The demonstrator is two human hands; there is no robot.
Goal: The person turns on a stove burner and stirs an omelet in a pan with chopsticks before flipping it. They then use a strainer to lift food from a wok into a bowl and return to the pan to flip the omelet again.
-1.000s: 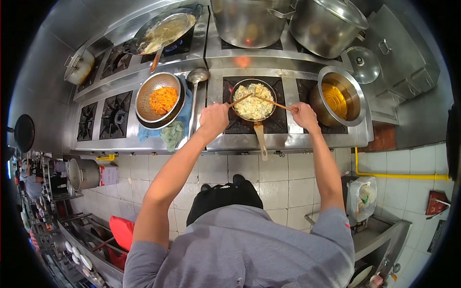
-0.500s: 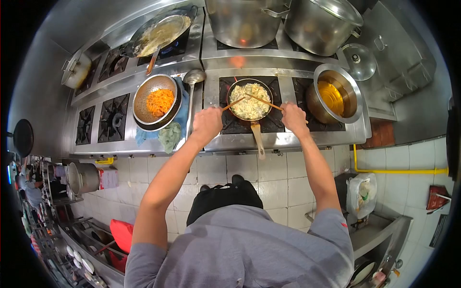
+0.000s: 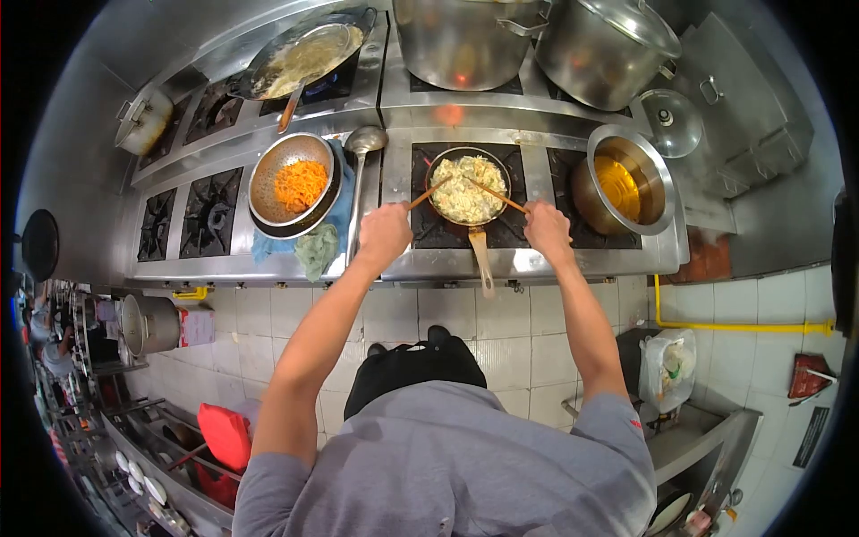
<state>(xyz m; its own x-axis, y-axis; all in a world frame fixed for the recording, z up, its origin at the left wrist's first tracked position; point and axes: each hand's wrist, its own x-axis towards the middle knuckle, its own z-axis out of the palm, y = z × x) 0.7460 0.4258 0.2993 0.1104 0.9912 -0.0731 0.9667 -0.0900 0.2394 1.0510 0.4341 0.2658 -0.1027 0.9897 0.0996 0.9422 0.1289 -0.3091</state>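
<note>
A small frying pan (image 3: pixel 478 234) with a pale handle sits on a front burner, filled with a yellowish-white, shredded-looking egg-like mixture (image 3: pixel 471 201). My left hand (image 3: pixel 385 234), to the left of the pan, is closed around a thin wooden stick (image 3: pixel 429 192) that slants over the rim into the food. From the other side, my right hand (image 3: pixel 547 227) grips a second wooden stick (image 3: pixel 497 196), its butt end poking out behind the palm. Both tips rest at the mixture's upper middle, slightly apart, partly sunk in it.
Left of the pan, a bowl of orange shreds (image 3: pixel 301 185) stands near a blue cloth (image 3: pixel 265 250) and a ladle (image 3: pixel 361 168). A steel pot of oil (image 3: pixel 660 201) is at right. Behind stand large stockpots (image 3: pixel 461 49) and a wok (image 3: pixel 259 85) with a strainer.
The tips of the two sticks have drawn a little apart in the food. Both hands keep their grips, and the whole view has shifted slightly.
</note>
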